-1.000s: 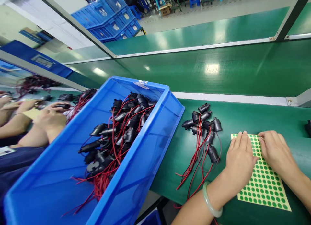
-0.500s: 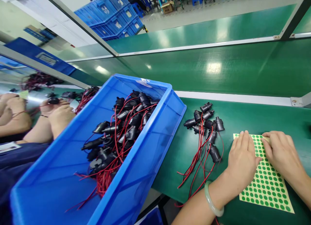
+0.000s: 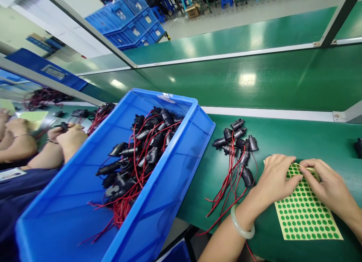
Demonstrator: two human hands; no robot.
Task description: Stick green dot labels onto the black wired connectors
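Observation:
A pale yellow sheet with rows of green round stickers [image 3: 308, 213] lies on the green table at the right. My left hand [image 3: 278, 177] rests over its upper left part, thumb and fingers pinching the top edge. My right hand [image 3: 328, 179] grips the upper right edge between thumb and forefinger, and the edge curls up there. Left of the sheet, several black sockets with red wires [image 3: 244, 152] lie in a loose group. A pale green bangle [image 3: 241, 222] circles my left wrist.
A large blue bin [image 3: 186, 160] holding many black sockets with red wires [image 3: 152, 141] stands left of the group. Beyond it, another person's hands [image 3: 72, 139] hold a black part. A metal frame post [image 3: 339, 18] rises at the upper right.
My left hand has turned from lying flat on the sheet to pinching its top edge. Both hands are closer together, and the sheet's top edge has lifted and curled.

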